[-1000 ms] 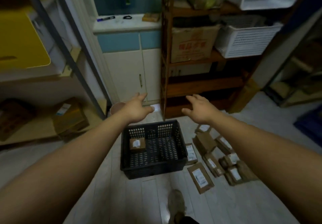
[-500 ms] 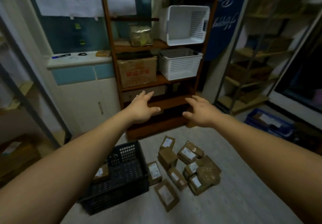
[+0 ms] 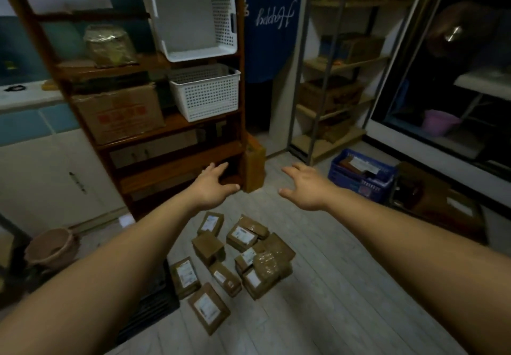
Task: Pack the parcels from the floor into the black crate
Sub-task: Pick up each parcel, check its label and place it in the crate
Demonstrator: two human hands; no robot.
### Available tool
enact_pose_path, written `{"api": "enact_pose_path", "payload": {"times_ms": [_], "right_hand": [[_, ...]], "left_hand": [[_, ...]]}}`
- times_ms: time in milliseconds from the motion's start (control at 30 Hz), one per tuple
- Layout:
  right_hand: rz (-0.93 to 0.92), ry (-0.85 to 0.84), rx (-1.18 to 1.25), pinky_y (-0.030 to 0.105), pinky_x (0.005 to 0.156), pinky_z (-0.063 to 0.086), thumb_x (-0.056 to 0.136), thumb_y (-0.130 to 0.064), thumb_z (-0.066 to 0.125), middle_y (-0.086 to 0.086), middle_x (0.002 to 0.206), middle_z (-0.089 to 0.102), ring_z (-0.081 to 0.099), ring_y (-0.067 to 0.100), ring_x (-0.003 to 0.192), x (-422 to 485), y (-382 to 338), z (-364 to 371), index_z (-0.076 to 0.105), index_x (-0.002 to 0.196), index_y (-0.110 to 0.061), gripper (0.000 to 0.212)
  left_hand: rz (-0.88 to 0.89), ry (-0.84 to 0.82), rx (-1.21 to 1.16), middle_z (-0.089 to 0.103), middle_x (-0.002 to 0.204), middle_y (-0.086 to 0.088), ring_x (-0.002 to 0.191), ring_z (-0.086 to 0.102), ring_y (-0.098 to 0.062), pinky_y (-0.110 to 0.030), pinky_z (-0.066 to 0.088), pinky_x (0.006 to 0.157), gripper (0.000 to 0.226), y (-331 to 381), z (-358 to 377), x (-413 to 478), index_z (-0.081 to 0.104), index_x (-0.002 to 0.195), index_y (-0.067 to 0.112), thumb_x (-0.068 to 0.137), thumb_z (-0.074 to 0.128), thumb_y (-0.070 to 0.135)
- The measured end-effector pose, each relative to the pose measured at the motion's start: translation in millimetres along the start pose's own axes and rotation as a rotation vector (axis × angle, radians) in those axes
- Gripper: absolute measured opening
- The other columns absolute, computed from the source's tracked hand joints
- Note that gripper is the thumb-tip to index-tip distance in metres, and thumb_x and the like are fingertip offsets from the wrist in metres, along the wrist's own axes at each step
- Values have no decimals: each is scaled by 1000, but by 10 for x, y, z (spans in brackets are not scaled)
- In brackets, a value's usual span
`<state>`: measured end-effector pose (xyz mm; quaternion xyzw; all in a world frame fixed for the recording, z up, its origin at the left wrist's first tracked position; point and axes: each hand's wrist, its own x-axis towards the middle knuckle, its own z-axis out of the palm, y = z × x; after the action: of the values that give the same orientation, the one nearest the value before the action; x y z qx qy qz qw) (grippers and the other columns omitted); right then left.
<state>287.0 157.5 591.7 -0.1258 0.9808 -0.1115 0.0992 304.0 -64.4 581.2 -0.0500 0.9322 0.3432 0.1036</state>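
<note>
With fingers (image 3: 219,168) wide and empty on both, the parcels (image 3: 244,255) lie at six o'clock from the left hand (image 3: 213,187), seven from the right hand (image 3: 305,186); the left looks nearer.

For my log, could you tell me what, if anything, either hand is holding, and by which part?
Nothing is held: the left hand and right hand are open, clear of the brown cardboard parcels.

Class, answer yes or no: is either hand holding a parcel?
No: the left hand and right hand are both open and empty.
</note>
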Motion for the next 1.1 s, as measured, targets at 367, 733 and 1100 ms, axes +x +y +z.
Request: {"api": "enact_pose_path", "payload": {"times_ms": [367,733,1100], "right_hand": [[62,-188,-6,37,117,18,95,-51,43,8,160,9,14,27,145,1194,1033,145,13,152,-21,71],[57,-417,89,35,116,20,95,-48,46,9,158,17,22,26,143,2329,1849,586,18,152,-16,71],[-165,-732,192,28,89,41,97,-30,50,7,137,51,52,24,118,3299,2417,1895,48,134,-15,40]], "left_hand": [[-69,-131,-75,2,159,-3,145,10,-28,-43,18,117,72,151,674,1656,15,150,27,91,55,40],[-329,-202,-145,21,156,-10,134,36,-31,-37,38,103,71,-82,1504,2395,15,150,23,92,53,39],[-725,-42,-385,49,127,0,126,46,-23,-20,34,96,47,-631,2951,2520,46,134,9,90,60,21]]}}
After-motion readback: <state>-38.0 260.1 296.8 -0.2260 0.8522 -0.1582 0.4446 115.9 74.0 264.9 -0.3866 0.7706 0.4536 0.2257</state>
